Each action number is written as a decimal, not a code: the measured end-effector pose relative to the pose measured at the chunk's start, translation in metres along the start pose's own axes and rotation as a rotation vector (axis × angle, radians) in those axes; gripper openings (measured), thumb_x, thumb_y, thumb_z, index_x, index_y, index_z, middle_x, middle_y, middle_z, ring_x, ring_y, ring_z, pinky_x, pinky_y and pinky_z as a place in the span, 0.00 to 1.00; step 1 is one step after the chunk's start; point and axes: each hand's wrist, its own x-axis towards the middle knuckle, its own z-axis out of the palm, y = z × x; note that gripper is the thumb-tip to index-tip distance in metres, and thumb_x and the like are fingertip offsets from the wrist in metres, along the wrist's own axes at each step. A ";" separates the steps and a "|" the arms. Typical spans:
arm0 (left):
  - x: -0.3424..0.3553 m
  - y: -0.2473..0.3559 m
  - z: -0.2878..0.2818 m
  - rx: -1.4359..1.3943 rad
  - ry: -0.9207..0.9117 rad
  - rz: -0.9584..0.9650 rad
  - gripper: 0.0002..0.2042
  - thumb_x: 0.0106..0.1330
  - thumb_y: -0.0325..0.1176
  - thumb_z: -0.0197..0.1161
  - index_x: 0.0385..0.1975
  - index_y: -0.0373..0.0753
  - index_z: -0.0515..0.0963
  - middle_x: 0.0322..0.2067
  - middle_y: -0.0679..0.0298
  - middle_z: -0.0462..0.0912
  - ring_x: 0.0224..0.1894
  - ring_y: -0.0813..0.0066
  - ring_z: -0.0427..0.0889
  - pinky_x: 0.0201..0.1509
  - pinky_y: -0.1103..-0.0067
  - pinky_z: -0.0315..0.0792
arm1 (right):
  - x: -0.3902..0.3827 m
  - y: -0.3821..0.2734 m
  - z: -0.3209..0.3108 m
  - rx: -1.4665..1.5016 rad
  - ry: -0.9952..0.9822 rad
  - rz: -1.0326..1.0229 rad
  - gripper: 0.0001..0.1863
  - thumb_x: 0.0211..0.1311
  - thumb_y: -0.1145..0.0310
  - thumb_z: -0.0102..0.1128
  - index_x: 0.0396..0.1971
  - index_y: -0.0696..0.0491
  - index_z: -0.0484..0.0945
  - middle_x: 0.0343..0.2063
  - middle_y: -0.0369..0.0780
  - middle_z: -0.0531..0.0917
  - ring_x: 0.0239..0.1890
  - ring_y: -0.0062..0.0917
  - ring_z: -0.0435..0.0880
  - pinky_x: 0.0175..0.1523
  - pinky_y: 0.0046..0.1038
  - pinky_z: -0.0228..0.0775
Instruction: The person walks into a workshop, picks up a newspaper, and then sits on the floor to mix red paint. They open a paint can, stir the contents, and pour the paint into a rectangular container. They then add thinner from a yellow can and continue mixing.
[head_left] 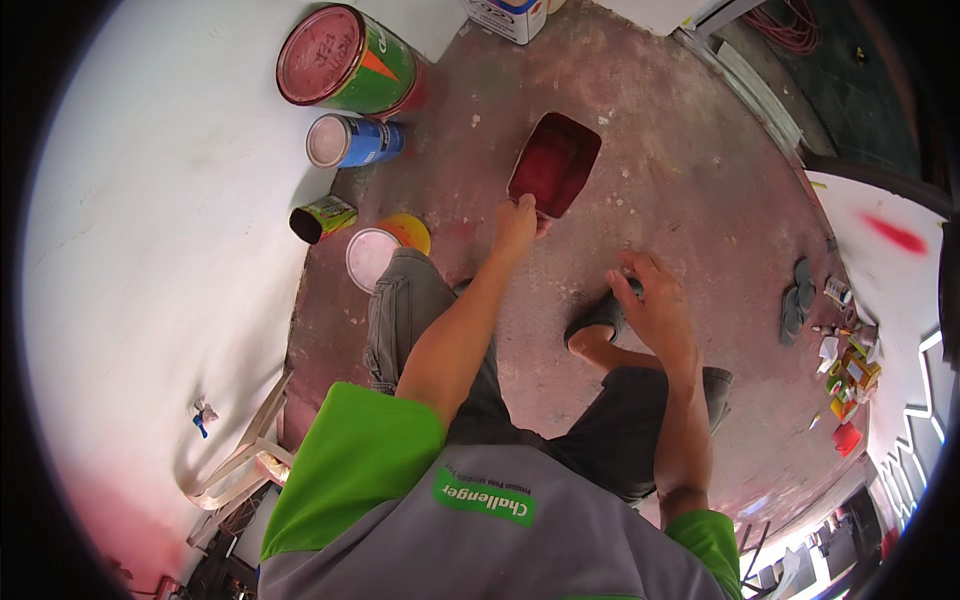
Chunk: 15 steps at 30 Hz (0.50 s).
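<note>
One red-lined open container (556, 165), right of the blue can (372, 142), near end gripped by your left hand (519, 222), your right hand (655, 300) half open, nothing visible in it: grasping looks done, release not, lift clear of the floor (690, 190) uncertain.

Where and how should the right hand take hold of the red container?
Probably grip the red container by its right rim, coming from the right: the left hand holds the near end, while that edge lies bare on the right hand's side.
</note>
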 end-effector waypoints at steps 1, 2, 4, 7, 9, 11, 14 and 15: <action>0.003 -0.006 -0.003 0.004 0.004 0.001 0.18 0.70 0.41 0.57 0.33 0.28 0.81 0.28 0.55 0.87 0.24 0.68 0.87 0.25 0.75 0.80 | 0.004 0.004 -0.001 -0.149 -0.026 -0.032 0.20 0.67 0.61 0.70 0.53 0.56 0.83 0.49 0.49 0.86 0.51 0.46 0.85 0.57 0.43 0.76; 0.006 -0.010 -0.007 -0.001 0.006 -0.010 0.19 0.70 0.43 0.58 0.35 0.28 0.82 0.29 0.55 0.87 0.25 0.68 0.87 0.27 0.74 0.81 | 0.002 0.007 -0.002 -0.299 -0.051 -0.062 0.22 0.67 0.60 0.70 0.55 0.56 0.82 0.51 0.48 0.85 0.53 0.46 0.84 0.60 0.44 0.74; 0.003 -0.017 -0.014 -0.011 0.002 -0.032 0.23 0.71 0.48 0.61 0.39 0.27 0.83 0.31 0.56 0.87 0.28 0.69 0.87 0.31 0.74 0.81 | -0.006 0.008 -0.006 -0.458 -0.101 -0.062 0.25 0.66 0.59 0.71 0.58 0.56 0.80 0.53 0.48 0.84 0.56 0.46 0.82 0.64 0.45 0.71; -0.018 -0.004 -0.020 -0.035 -0.003 -0.101 0.34 0.73 0.59 0.62 0.54 0.26 0.79 0.40 0.56 0.88 0.38 0.68 0.87 0.42 0.77 0.79 | -0.017 0.000 -0.009 -0.472 -0.095 -0.074 0.28 0.64 0.59 0.72 0.60 0.57 0.78 0.54 0.48 0.84 0.58 0.45 0.81 0.64 0.45 0.70; -0.050 0.031 -0.031 0.216 -0.155 -0.070 0.36 0.72 0.61 0.65 0.57 0.26 0.79 0.43 0.56 0.88 0.42 0.70 0.87 0.47 0.77 0.79 | -0.024 -0.006 -0.008 -0.476 0.003 -0.167 0.28 0.61 0.59 0.73 0.58 0.57 0.77 0.50 0.47 0.84 0.55 0.44 0.83 0.60 0.45 0.73; -0.066 0.061 -0.051 0.393 -0.198 0.134 0.35 0.71 0.59 0.67 0.59 0.27 0.80 0.45 0.56 0.88 0.46 0.73 0.86 0.51 0.76 0.78 | -0.024 -0.013 -0.009 -0.476 0.078 -0.219 0.28 0.61 0.59 0.74 0.57 0.57 0.78 0.50 0.47 0.84 0.55 0.43 0.83 0.61 0.44 0.73; -0.072 0.109 -0.091 0.464 0.013 0.736 0.25 0.73 0.47 0.71 0.57 0.30 0.82 0.50 0.56 0.88 0.53 0.77 0.82 0.58 0.73 0.76 | -0.014 -0.021 -0.005 -0.503 0.157 -0.270 0.27 0.61 0.59 0.74 0.56 0.57 0.78 0.50 0.46 0.84 0.55 0.42 0.83 0.61 0.42 0.73; -0.090 0.149 -0.088 0.416 0.194 0.799 0.26 0.73 0.48 0.70 0.57 0.30 0.82 0.50 0.56 0.88 0.53 0.75 0.82 0.59 0.74 0.75 | -0.013 -0.019 -0.003 -0.528 0.179 -0.270 0.27 0.61 0.59 0.74 0.56 0.56 0.78 0.51 0.46 0.84 0.55 0.42 0.83 0.61 0.42 0.73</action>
